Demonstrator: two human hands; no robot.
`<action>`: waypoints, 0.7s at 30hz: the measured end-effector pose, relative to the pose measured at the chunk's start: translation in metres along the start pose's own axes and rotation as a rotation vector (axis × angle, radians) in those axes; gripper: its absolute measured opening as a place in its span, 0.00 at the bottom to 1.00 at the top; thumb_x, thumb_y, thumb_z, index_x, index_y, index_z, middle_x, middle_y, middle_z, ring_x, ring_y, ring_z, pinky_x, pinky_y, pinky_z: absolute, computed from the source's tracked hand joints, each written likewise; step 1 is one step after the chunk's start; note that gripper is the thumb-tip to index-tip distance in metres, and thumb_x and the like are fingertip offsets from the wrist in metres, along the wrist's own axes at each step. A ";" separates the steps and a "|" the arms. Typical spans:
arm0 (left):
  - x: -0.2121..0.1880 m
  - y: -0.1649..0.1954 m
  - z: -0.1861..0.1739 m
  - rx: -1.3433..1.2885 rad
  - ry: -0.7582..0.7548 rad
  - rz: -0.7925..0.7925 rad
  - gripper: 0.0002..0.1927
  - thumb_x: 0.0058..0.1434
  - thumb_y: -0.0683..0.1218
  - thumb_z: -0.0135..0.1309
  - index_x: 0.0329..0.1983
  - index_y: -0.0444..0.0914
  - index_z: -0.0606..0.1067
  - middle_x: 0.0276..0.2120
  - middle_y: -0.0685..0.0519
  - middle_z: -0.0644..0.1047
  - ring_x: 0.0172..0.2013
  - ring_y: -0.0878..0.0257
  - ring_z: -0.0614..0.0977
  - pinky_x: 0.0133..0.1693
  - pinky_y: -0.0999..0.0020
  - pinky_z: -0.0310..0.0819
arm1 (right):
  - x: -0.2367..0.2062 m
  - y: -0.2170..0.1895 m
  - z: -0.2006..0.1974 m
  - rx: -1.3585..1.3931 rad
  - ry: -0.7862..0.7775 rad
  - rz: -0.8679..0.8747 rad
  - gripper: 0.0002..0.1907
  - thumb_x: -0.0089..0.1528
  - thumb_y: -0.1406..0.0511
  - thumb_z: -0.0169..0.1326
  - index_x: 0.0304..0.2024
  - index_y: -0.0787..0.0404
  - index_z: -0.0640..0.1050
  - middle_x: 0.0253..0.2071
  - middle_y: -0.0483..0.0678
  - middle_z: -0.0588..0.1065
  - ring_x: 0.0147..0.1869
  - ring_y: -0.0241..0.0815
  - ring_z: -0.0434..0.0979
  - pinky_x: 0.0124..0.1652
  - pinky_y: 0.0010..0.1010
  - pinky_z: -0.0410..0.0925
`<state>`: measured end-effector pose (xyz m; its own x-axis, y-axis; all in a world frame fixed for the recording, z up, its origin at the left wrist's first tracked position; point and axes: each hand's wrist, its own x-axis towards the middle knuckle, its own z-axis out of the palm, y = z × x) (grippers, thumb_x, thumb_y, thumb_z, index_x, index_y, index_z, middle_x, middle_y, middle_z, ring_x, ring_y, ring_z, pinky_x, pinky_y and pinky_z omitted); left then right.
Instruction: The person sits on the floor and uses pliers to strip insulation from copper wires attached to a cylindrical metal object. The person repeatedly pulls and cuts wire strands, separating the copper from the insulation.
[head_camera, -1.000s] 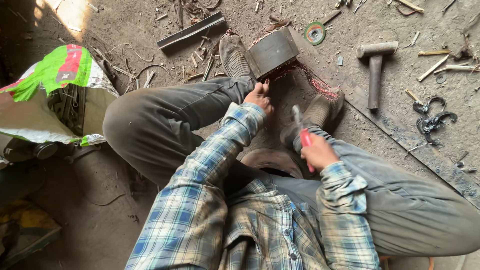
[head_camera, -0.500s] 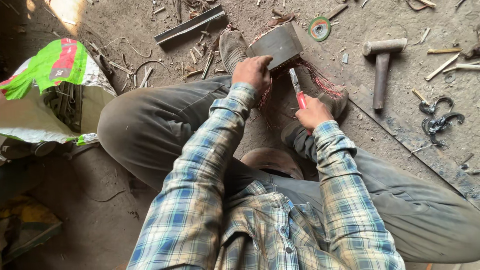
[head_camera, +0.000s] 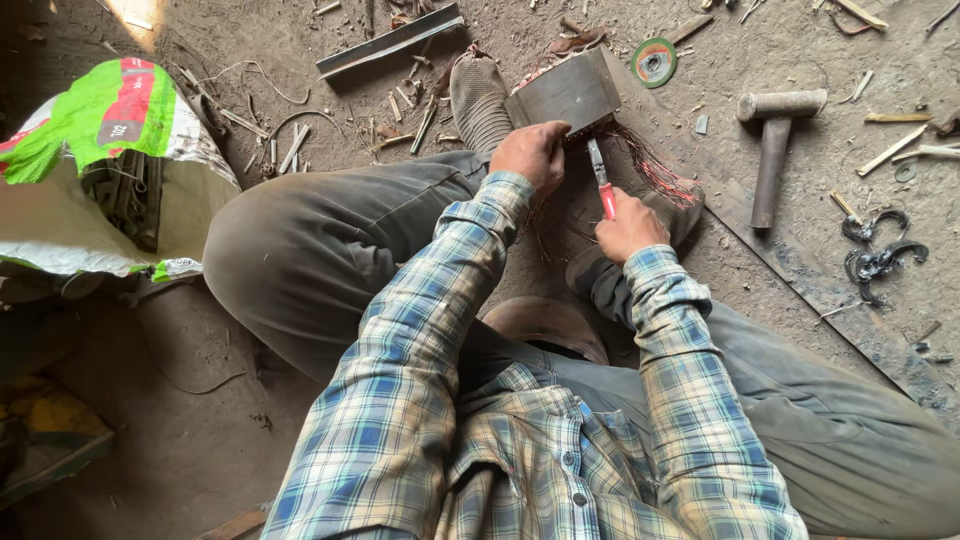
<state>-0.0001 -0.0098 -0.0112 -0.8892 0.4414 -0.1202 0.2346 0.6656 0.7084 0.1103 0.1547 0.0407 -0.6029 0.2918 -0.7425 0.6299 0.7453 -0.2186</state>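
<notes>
The floor (head_camera: 700, 70) is bare grey dirt, covered with small metal scraps and wood chips. At the left edge stands an open white sack (head_camera: 90, 190) with a bright green and red printed top; dark metal parts are visible in its mouth. A round green disc (head_camera: 654, 62) lies near the top, a hammer (head_camera: 775, 150) with a thick head lies to the right of it, and dark curved metal pieces (head_camera: 875, 255) lie further right. A long metal bar (head_camera: 390, 42) lies at the top.

The person sits on the ground in a checked shirt. The left hand (head_camera: 530, 152) is closed on the lower corner of a grey metal block (head_camera: 565, 92), which rests between the shoes. The right hand (head_camera: 625, 225) is wrapped around the red handle of pliers (head_camera: 600, 180), and the tip of the tool meets the bottom edge of the block, where thin reddish wires (head_camera: 655, 170) come out. It is hard to tell whether the tip grips a wire. The right shoe is mostly hidden behind the wires and the hand.
</notes>
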 end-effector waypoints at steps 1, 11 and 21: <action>0.000 0.001 0.000 -0.022 -0.007 -0.029 0.15 0.61 0.45 0.52 0.50 0.44 0.80 0.42 0.47 0.83 0.43 0.49 0.85 0.47 0.55 0.79 | -0.005 0.000 0.004 -0.001 -0.002 -0.003 0.27 0.58 0.64 0.48 0.62 0.46 0.72 0.49 0.60 0.78 0.55 0.64 0.78 0.55 0.52 0.68; -0.010 0.034 0.004 0.357 -0.393 0.059 0.19 0.70 0.59 0.47 0.53 0.43 0.78 0.40 0.50 0.83 0.49 0.51 0.76 0.51 0.53 0.65 | -0.063 -0.011 0.071 -0.026 0.022 0.029 0.25 0.58 0.61 0.53 0.56 0.63 0.70 0.58 0.61 0.74 0.61 0.60 0.76 0.59 0.49 0.68; -0.034 0.016 -0.006 0.541 -0.692 0.421 0.21 0.63 0.64 0.46 0.54 0.57 0.79 0.56 0.61 0.79 0.67 0.47 0.61 0.66 0.46 0.48 | -0.069 0.071 0.047 0.282 -0.256 -0.085 0.16 0.55 0.64 0.52 0.46 0.60 0.76 0.36 0.62 0.81 0.43 0.62 0.84 0.45 0.51 0.74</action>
<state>0.0319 -0.0180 0.0079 -0.3039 0.8476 -0.4350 0.7832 0.4822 0.3924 0.2197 0.1588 0.0467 -0.5398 0.0506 -0.8403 0.7143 0.5558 -0.4253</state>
